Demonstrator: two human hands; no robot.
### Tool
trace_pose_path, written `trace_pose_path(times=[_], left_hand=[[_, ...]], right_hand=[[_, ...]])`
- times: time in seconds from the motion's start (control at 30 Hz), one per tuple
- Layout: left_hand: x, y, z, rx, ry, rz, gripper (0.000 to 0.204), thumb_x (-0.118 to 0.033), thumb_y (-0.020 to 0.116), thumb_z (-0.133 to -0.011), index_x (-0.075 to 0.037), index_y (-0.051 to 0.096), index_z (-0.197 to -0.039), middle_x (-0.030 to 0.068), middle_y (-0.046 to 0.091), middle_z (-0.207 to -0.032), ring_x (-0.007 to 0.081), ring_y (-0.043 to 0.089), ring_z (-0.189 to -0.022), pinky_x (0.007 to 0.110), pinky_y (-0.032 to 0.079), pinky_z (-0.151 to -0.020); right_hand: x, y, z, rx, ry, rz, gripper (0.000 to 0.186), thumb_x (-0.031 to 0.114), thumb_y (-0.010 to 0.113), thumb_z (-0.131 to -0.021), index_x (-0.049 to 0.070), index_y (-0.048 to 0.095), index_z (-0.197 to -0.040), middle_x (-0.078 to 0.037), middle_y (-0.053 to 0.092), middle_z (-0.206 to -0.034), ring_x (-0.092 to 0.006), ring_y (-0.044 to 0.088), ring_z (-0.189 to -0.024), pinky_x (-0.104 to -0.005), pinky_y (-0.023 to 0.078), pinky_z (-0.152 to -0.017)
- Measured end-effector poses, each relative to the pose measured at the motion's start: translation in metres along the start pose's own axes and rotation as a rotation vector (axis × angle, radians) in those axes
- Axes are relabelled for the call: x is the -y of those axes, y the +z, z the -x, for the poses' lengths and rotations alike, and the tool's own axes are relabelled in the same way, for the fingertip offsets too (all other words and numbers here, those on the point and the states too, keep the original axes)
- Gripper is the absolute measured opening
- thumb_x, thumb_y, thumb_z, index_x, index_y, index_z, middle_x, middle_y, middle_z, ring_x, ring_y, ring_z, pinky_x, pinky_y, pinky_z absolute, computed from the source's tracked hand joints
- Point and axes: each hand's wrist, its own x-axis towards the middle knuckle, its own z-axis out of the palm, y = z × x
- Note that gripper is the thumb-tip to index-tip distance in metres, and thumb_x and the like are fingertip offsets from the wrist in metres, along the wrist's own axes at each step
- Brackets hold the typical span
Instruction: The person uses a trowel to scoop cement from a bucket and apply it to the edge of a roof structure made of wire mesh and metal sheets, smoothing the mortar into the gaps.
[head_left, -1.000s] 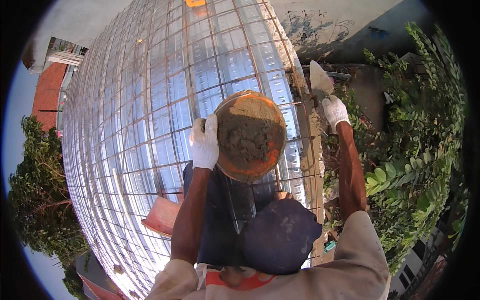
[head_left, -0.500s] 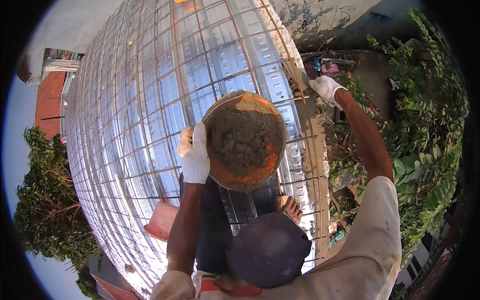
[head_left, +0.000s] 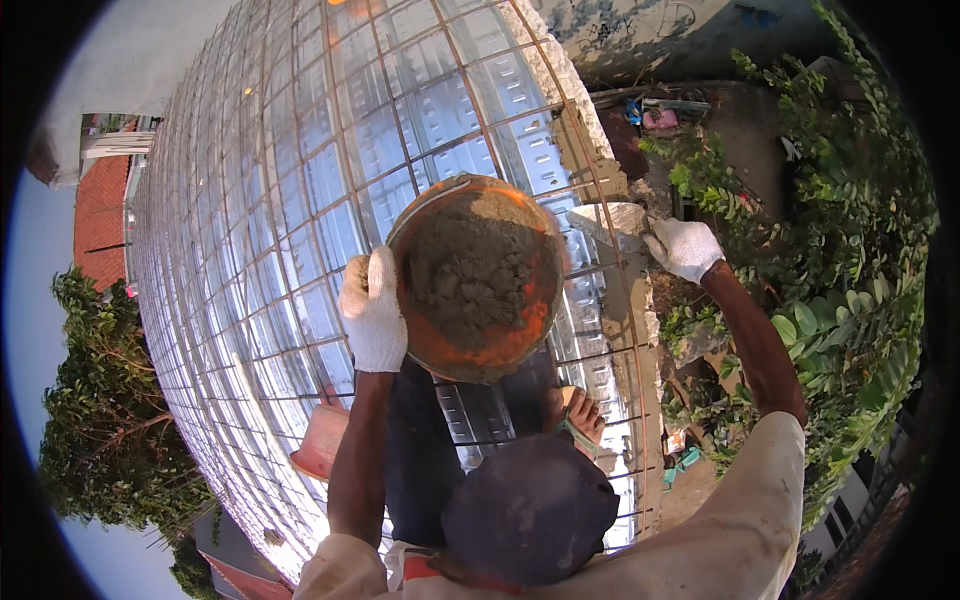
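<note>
My left hand [head_left: 376,318], in a white knit glove, is closed on the left rim of a round orange bucket [head_left: 537,318]. Grey wet mortar [head_left: 470,262] fills much of the bucket. To the right, my gloved right hand [head_left: 688,250] is closed round a trowel [head_left: 608,222]. Its handle is hidden in the fist, and its blade points left toward the bucket over the mortar-covered slab edge [head_left: 622,300]. A gap shows between blade and bucket.
A grid of thin steel bars [head_left: 400,150] lies over shiny ribbed metal decking [head_left: 340,225]. Beyond the slab's right edge is a drop to lower ground with leafy plants [head_left: 850,300]. A reddish container [head_left: 322,440] stands by my left forearm; my bare foot [head_left: 580,415] is below the bucket.
My right hand has moved nearer, down along the slab edge, and the trowel blade now shows clearly. The bucket and my left hand have shifted slightly left.
</note>
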Motion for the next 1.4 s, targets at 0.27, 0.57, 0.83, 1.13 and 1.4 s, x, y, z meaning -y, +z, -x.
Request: trace_pose_path(times=[0.27,0.57,0.83,1.13,1.4], left_hand=[[-0.001,0.004,0.003,0.005,-0.068,0.05,0.031,-0.028,0.064,-0.109,0.002,0.068,-0.101,0.0024,0.059,-0.081,0.0085,0.048,-0.077,0.03,0.045,-0.07],[-0.004,-0.001,0.001,0.004,0.065,-0.115,0.034,-0.03,0.061,-0.109,0.002,0.067,-0.1,0.0045,0.06,-0.081,0.0121,0.051,-0.078,0.033,0.047,-0.072],[0.0,0.003,-0.004,0.025,-0.002,0.004,0.04,-0.035,0.065,-0.107,0.002,0.064,-0.093,0.003,0.054,-0.075,0.0115,0.048,-0.072,0.033,0.044,-0.065],[0.014,-0.006,-0.002,-0.006,0.056,-0.05,0.045,-0.04,0.066,-0.104,0.005,0.065,-0.1,0.0196,0.06,-0.079,0.0286,0.058,-0.074,0.044,0.051,-0.073],[-0.021,0.002,0.013,0.049,0.054,-0.069,0.051,-0.047,0.068,-0.1,0.004,0.067,-0.096,0.0241,0.07,-0.079,0.0431,0.072,-0.079,0.048,0.056,-0.075]], right_hand=[[-0.003,-0.038,-0.144,-0.057,0.17,0.039,0.041,0.039,0.052,-0.105,0.003,0.073,-0.104,-0.024,0.076,-0.102,-0.0432,0.074,-0.098,-0.0559,0.058,-0.087],[-0.012,-0.037,-0.128,0.271,0.247,-0.44,0.05,0.042,0.059,-0.1,-0.004,0.074,-0.109,-0.03,0.074,-0.101,-0.0446,0.073,-0.101,-0.0491,0.054,-0.091],[0.008,-0.011,-0.014,0.316,0.198,-0.482,0.048,0.04,0.057,-0.104,-0.005,0.072,-0.102,-0.031,0.072,-0.098,-0.0486,0.069,-0.099,-0.0514,0.052,-0.088],[0.063,-0.045,0.13,0.006,0.487,-0.589,0.034,0.03,0.062,-0.102,-0.002,0.065,-0.112,-0.027,0.069,-0.088,-0.0471,0.069,-0.086,-0.0492,0.054,-0.077],[0.178,-0.117,0.112,-0.207,0.115,-0.129,0.019,0.02,0.068,-0.097,0.005,0.064,-0.109,-0.02,0.067,-0.092,-0.0404,0.071,-0.084,-0.0481,0.058,-0.074]])
